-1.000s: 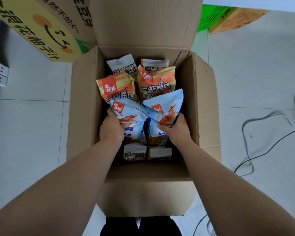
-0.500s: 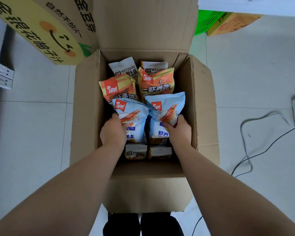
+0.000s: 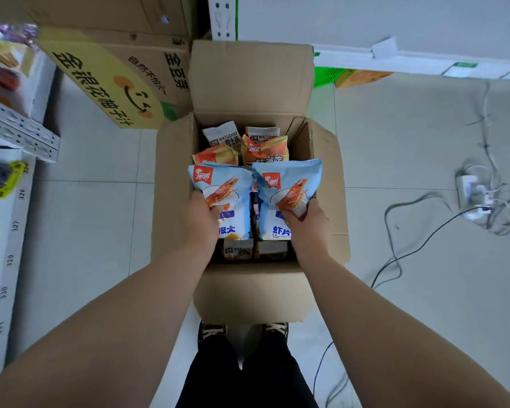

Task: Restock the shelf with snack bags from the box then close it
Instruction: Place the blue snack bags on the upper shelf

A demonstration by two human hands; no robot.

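Fingers of the left hand [image 3: 202, 222] are clamped on the left edge of one blue shrimp-chip bag [image 3: 224, 195], thumb across its printed face, and those of the right hand [image 3: 308, 223] pinch the lower right corner of a second blue bag [image 3: 287, 191] the same way. Both bags stand upright over the middle of the open cardboard box [image 3: 177, 184], side by side and touching, their tops above its rim. Deeper in the box, on its far side, sit orange bags [image 3: 265, 150] and pale WATUDOU packs [image 3: 223, 135]; more pale packs [image 3: 238, 252] lie against its near wall. The step in hand looks like lifting this pair clear for the shelf. To do it well, a straight upward pull seems wise, so the lower corners do not snag the neighbours or the side flaps. These bags are air-filled and slippery, so a light pinch on the seam is safer than squeezing the belly, which could crush the chips. A shelf edge [image 3: 15, 231] with price tags [image 3: 5, 179] runs to the left of the box, and another white shelf [image 3: 395, 30] stands beyond it; which one takes these bags I cannot tell. The flaps stay open until the box is emptied.
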